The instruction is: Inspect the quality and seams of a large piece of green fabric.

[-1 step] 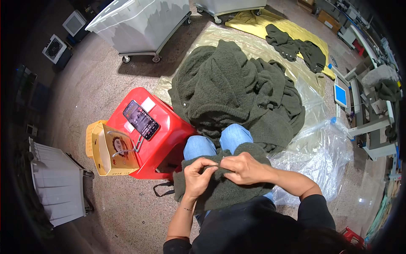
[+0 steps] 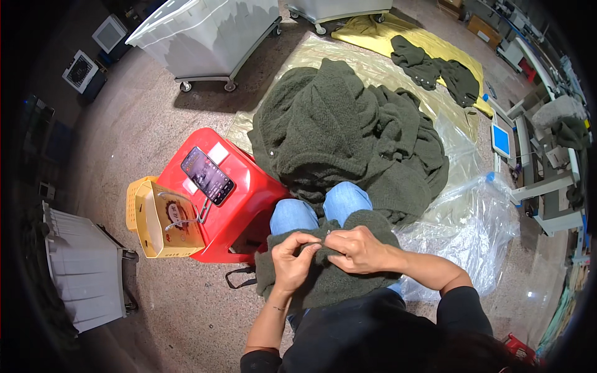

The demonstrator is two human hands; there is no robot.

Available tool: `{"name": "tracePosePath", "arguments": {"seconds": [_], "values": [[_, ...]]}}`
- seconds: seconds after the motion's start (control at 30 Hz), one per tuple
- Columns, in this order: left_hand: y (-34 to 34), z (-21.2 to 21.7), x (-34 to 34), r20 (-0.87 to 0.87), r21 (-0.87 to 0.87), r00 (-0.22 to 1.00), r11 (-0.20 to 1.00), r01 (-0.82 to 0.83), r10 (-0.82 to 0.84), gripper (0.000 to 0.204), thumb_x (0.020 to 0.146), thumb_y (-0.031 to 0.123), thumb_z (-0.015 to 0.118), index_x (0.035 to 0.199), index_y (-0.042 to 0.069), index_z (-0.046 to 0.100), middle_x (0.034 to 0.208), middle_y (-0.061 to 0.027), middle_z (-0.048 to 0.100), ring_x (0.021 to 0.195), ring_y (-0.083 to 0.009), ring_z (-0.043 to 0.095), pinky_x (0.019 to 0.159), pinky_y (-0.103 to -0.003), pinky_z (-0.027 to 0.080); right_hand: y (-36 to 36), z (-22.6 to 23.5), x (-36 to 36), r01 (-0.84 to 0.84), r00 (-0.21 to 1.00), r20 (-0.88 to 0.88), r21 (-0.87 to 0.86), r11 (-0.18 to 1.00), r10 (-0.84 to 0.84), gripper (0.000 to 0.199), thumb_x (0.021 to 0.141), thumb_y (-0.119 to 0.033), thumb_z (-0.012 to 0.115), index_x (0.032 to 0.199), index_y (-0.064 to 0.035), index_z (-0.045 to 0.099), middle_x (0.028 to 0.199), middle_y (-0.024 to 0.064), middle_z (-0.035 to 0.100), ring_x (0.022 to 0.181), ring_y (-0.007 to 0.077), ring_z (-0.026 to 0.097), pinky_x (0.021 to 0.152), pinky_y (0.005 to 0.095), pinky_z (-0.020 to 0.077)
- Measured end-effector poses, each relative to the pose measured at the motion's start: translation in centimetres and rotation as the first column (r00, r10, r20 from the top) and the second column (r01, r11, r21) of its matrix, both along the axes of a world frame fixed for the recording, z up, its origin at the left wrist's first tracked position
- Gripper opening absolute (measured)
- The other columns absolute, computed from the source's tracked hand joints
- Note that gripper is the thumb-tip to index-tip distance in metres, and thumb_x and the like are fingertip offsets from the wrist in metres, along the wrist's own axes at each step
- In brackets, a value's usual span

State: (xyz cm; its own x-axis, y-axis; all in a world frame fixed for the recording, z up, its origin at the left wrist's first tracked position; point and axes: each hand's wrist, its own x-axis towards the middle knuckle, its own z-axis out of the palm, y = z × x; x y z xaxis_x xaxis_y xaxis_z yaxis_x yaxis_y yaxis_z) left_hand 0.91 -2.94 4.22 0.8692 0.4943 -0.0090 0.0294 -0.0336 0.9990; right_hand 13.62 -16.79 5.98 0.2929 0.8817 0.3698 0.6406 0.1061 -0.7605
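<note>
A dark green knitted garment (image 2: 339, 287) lies across my lap, over my blue-jeaned knees. My left hand (image 2: 293, 258) pinches its edge between thumb and fingertips. Right beside it, my right hand (image 2: 356, 250) is closed on the same edge, with the fingers curled in. The two sets of fingertips almost meet at the middle of the cloth. A tiny pale spot shows near the right fingertips; whether it is a button or something else I cannot tell. Beyond my knees rises a big heap of dark green knitwear (image 2: 323, 124) on plastic sheeting.
On my left stands a red plastic stool (image 2: 249, 186) bearing a phone (image 2: 207, 176) and a wire hook. A yellow basket (image 2: 177, 250) hangs against its side. Wheeled grey bins (image 2: 217, 43) stand beyond. Clear plastic (image 2: 454, 248) lies to the right, near a machine frame (image 2: 547, 186).
</note>
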Motion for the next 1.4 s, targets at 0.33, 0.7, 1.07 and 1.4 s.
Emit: {"name": "tracePosePath", "arguments": {"seconds": [0.33, 0.7, 1.07, 1.4], "values": [[-4.0, -1.4, 0.0, 0.169, 0.182, 0.953, 0.942, -0.282, 0.252, 0.018, 0.08, -0.007, 0.064, 0.097, -0.001, 0.067, 0.088, -0.0125, 0.067, 0.075, -0.0165, 0.061, 0.069, -0.026, 0.048, -0.2, -2.4, -3.5, 0.368, 0.915, 0.111, 0.165, 0.915, -0.388, 0.025, 0.064, 0.001, 0.068, 0.086, -0.0012, 0.055, 0.072, 0.0124, 0.049, 0.057, 0.0306, 0.056, 0.049, 0.0387, 0.0452], [3.5, -3.0, -3.6, -0.196, -0.595, 0.98, 0.797, -0.103, -0.019, 0.015, 0.082, 0.005, 0.072, 0.095, -0.002, 0.066, 0.084, -0.0001, 0.066, 0.072, -0.0043, 0.058, 0.066, -0.018, 0.046, -3.6, -2.5, 4.0, 0.319, 0.773, -0.456, -0.323, 0.891, -0.442, 0.024, 0.078, -0.009, 0.057, 0.102, -0.0031, 0.06, 0.094, 0.005, 0.058, 0.08, 0.0117, 0.056, 0.067, 0.0246, 0.0446], [1.4, -1.5, -2.1, -0.18, -0.558, 0.979, 0.83, -0.024, -0.093, 0.016, 0.082, -0.002, 0.07, 0.097, -0.004, 0.066, 0.088, -0.0024, 0.066, 0.074, -0.0042, 0.059, 0.065, -0.018, 0.049, 2.2, -1.5, 0.7, -0.093, 0.963, -0.268, -0.191, 0.977, 0.04, 0.018, 0.088, -0.02, 0.058, 0.087, -0.0017, 0.057, 0.081, 0.0128, 0.056, 0.078, 0.0325, 0.058, 0.067, 0.0407, 0.0442], [1.0, -1.4, -1.6, -0.138, -0.659, 0.989, 0.751, -0.051, -0.054, 0.018, 0.081, -0.006, 0.068, 0.098, -0.003, 0.065, 0.091, -0.0023, 0.066, 0.078, -0.0049, 0.06, 0.07, -0.019, 0.05, 2.3, -2.0, -0.3, 0.104, 0.925, -0.335, -0.23, 0.968, -0.179, 0.015, 0.09, -0.017, 0.057, 0.087, -0.0022, 0.057, 0.066, 0.016, 0.057, 0.062, 0.0337, 0.059, 0.057, 0.0402, 0.0441]]}}
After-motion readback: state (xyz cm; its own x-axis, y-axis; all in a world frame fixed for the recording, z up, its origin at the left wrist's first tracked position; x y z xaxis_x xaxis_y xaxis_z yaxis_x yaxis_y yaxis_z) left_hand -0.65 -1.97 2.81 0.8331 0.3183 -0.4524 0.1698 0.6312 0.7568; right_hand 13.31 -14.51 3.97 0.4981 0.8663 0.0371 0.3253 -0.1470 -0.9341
